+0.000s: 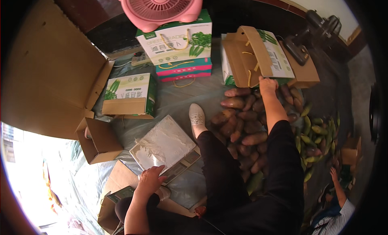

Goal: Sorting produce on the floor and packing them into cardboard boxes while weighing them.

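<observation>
My right hand (267, 86) reaches forward and grips the near edge of an open white and green carton (279, 59), whose brown flap (254, 53) stands raised and has yellow cord handles. Right below that hand lies a heap of oblong, reddish-brown roots (252, 126). My left hand (150, 179) is empty, fingers apart, beside the near edge of a weighing scale (163, 142). Crumpled clear film covers the scale's flat top. I cannot tell whether the left fingertips touch the scale.
A pink fan (161, 8) rests on stacked cartons (173, 43). Another carton (127, 93) and a small brown box (99, 142) stand left. Green long vegetables (317, 134) lie right of the roots. Another person's hand (334, 174) shows at lower right. A black device (297, 51) sits upon a brown box.
</observation>
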Action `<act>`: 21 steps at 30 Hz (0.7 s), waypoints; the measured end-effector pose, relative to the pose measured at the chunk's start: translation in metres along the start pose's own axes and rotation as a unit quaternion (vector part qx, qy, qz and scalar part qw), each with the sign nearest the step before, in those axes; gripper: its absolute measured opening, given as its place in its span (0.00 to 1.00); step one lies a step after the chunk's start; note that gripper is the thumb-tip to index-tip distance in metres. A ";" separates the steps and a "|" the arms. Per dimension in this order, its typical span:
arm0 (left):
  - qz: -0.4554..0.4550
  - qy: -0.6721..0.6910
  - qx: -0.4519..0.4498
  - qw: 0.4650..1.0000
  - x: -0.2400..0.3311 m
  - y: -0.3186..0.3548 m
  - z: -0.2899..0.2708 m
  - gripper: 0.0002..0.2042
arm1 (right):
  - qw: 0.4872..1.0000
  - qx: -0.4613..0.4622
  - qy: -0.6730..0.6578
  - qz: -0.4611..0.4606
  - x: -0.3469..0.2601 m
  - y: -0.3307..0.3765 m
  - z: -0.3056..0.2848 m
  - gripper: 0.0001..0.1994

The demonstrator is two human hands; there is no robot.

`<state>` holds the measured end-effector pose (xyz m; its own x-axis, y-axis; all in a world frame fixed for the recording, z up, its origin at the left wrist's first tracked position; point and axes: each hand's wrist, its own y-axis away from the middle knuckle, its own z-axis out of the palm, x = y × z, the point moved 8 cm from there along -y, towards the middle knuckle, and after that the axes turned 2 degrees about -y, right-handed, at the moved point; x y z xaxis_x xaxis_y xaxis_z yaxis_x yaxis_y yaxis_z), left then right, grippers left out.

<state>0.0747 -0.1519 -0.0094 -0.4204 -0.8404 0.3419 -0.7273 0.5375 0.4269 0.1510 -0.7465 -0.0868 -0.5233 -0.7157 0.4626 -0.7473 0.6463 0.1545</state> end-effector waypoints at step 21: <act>0.028 0.027 0.037 0.999 -0.006 0.015 0.004 0.22 | 0.909 0.090 -0.396 -0.094 0.068 0.133 -0.225 0.07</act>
<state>0.0636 -0.1394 -0.0082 -0.4325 -0.8034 0.4092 -0.7430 0.5747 0.3430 0.1081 -0.6498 0.1620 -0.4561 -0.8214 -0.3424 -0.8720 0.4893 -0.0122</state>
